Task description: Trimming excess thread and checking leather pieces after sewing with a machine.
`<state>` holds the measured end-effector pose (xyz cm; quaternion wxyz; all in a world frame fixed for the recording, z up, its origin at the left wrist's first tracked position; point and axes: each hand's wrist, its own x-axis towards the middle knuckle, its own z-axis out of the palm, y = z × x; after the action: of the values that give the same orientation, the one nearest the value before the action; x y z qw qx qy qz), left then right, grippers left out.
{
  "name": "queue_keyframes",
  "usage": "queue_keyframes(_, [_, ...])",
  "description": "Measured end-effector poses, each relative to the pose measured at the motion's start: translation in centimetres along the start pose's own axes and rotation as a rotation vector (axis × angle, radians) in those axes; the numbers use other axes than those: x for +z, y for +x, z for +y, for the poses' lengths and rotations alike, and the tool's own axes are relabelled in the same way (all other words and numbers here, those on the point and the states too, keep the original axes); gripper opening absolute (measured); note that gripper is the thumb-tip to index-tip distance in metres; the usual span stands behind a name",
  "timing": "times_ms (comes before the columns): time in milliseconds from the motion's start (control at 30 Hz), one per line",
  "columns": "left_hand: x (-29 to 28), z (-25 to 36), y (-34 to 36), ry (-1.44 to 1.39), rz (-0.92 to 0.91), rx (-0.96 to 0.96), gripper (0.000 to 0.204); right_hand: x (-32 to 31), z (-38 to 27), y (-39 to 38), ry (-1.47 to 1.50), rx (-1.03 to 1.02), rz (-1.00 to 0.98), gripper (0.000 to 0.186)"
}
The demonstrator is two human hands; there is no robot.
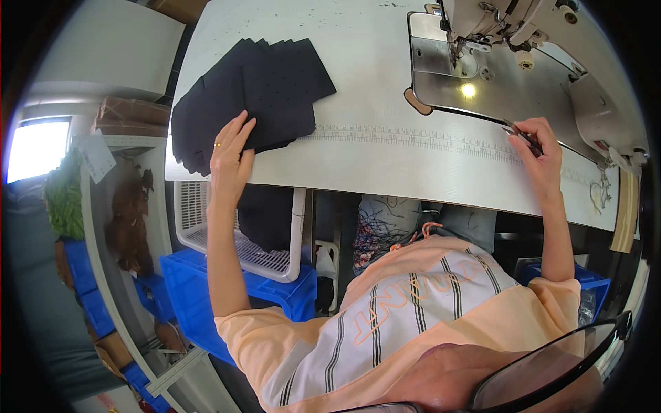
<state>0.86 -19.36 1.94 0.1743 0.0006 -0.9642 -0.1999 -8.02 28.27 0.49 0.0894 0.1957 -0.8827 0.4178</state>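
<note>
the left hand (pixel 232 155) lies on the near edge of a messy, flat pile of black cloth pieces (pixel 265 86), its fingers loosely spread, at the left end of a smooth white table (pixel 372 62). the right hand (pixel 540 148) pinches a small, dark, pointed tool (pixel 529 141) over a line of ruler marks (pixel 413 140), just beside the shiny metal plate (pixel 509 89) of a big white sewing machine (pixel 585 48). the left arm blocks part of a white plastic basket (pixel 298 230) with black cloth inside, near a blue plastic bin (pixel 189 292).
</note>
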Motion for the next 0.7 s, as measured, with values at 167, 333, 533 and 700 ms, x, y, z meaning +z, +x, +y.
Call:
queue_keyframes(167, [5.0, 8.4, -1.2, 0.096, 0.003, 0.481, 0.043, -0.1, 0.2, -0.3, 0.188, 0.135, 0.097, 0.022])
queue_keyframes(333, [9.0, 18.0, -1.6, -0.053, -0.07, 0.546, 0.045, -1.0, -0.8, -0.3, 0.273, 0.08, 0.133, 0.026])
queue_keyframes(533, [12.3, 18.7, 4.0, -0.11, -0.085, 0.623, 0.049, -6.2, 0.1, -1.7, -0.027, 0.216, 0.259, 0.021])
queue_keyframes(700, [13.7, 19.9, 7.2, 0.052, -0.027, 0.68, 0.046, -16.5, 3.2, -1.8, -0.264, -0.018, 0.672, 0.023])
